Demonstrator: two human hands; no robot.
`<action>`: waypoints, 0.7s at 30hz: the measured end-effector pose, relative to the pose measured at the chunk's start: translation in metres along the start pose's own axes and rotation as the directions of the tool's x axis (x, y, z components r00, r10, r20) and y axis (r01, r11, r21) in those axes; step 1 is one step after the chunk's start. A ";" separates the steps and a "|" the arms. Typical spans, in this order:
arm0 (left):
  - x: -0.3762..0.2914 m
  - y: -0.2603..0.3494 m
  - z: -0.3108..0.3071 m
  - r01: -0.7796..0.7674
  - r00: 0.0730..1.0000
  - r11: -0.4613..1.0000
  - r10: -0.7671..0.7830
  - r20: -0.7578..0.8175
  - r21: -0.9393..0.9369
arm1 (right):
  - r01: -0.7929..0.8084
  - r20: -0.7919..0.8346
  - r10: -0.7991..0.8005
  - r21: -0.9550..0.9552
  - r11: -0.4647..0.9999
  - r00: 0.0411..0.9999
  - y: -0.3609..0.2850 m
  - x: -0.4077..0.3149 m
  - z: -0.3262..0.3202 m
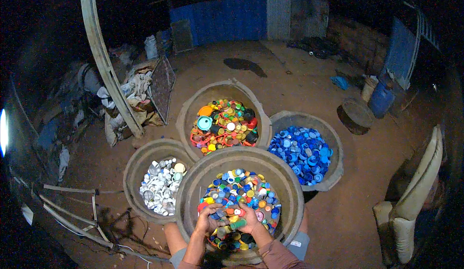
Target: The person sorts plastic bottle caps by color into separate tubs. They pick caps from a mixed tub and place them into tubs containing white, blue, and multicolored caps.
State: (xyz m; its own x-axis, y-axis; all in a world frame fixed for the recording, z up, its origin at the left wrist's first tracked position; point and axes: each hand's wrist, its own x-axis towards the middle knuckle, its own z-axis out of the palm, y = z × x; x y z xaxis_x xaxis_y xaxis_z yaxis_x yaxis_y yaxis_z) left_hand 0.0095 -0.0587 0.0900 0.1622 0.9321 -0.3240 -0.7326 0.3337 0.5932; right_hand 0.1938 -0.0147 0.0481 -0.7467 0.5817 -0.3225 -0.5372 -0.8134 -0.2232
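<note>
Both my hands are inside a large round basin point(293, 193) between my legs, over a heap of mixed-colour plastic bottle caps point(250, 193). My right hand point(248, 221) holds several caps, among them a tall green cap point(238, 224), a yellow one and a red-and-white one. My left hand point(208, 219) is cupped on the other side, its fingers curled around some dull blue and grey caps point(219, 215). Shadow covers the part of the heap nearest my body.
Around the basin stand a basin of white caps point(132, 182), a basin of blue caps point(335, 144) and a basin of warm-coloured caps point(186, 115). A metal frame point(78, 225) lies left, near a leaning post point(108, 69). A cream padded object point(417, 193) is right.
</note>
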 end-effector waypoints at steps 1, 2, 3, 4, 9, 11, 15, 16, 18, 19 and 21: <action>0.000 -0.001 -0.003 -0.037 0.994 0.989 0.051 -0.098 0.140 | -0.011 0.054 0.010 0.027 1.000 0.998 -0.001 0.000 0.000; 0.001 -0.002 -0.006 -0.085 0.988 0.966 0.114 -0.108 0.246 | -0.009 -0.015 0.009 0.014 1.000 1.000 -0.001 0.001 -0.001; 0.001 -0.003 -0.009 -0.128 0.977 0.928 0.178 -0.113 0.349 | -0.020 0.000 0.020 0.021 1.000 1.000 -0.002 0.001 -0.002; 0.000 -0.006 -0.012 -0.079 0.976 0.935 0.143 -0.162 0.347 | -0.023 -0.063 0.022 -0.008 1.000 0.998 -0.003 0.002 -0.003; -0.006 -0.026 -0.029 -0.133 0.944 0.661 0.312 -0.109 0.739 | -0.026 0.115 -0.002 0.240 0.970 0.993 -0.003 0.002 -0.011; -0.005 -0.034 -0.033 -0.138 0.950 0.747 0.286 -0.128 0.650 | -0.077 0.294 -0.015 0.296 0.952 0.956 -0.003 0.001 -0.014; -0.004 -0.044 -0.031 -0.198 0.949 0.747 0.309 -0.067 0.635 | -0.088 0.314 -0.028 0.347 0.934 0.949 -0.003 -0.002 -0.011; -0.003 -0.044 -0.029 -0.191 0.951 0.728 0.304 -0.060 0.658 | -0.063 0.233 -0.020 0.345 0.937 0.972 -0.003 -0.004 -0.009; -0.004 -0.042 -0.025 -0.104 0.975 0.737 0.209 -0.079 0.668 | -0.141 0.313 0.038 0.312 0.940 0.949 -0.003 -0.007 -0.003; -0.004 -0.041 -0.023 -0.059 0.983 0.728 0.160 -0.086 0.683 | -0.187 0.373 0.069 0.290 0.938 0.925 -0.003 -0.008 -0.001; -0.005 -0.039 -0.019 0.010 0.990 0.731 0.089 -0.109 0.683 | -0.167 0.380 0.049 0.283 0.944 0.924 -0.003 -0.009 0.002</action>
State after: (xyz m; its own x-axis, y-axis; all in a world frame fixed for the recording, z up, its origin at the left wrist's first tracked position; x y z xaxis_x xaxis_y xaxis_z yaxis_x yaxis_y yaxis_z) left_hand 0.0243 -0.0791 0.0546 0.0240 0.9371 -0.3483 -0.0827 0.3491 0.9334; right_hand 0.2011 -0.0172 0.0537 -0.8652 0.4997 0.0409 -0.4937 -0.8634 0.1039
